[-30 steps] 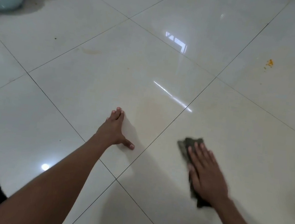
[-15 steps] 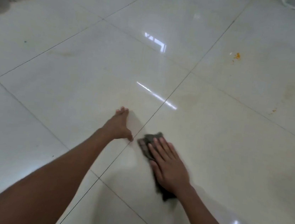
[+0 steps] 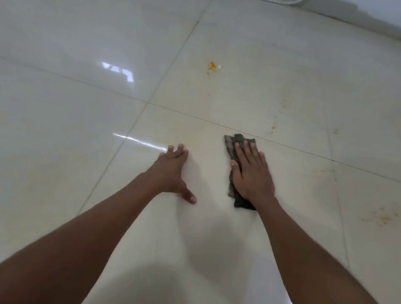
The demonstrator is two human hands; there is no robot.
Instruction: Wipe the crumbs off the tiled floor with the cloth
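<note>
Right hand [image 3: 251, 174] pressed flat on cloth [image 3: 233, 147] — nearest orange crumbs [image 3: 273, 126] just far-right; left hand [image 3: 173, 170] spread, empty.

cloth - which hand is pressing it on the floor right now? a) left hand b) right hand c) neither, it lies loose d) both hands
b: the right hand lies flat on the dark cloth, while the left hand rests on bare tile beside it.

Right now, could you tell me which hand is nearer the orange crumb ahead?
Right. The right hand lies on the cloth, below the crumb; the left hand is slightly farther back.
</note>
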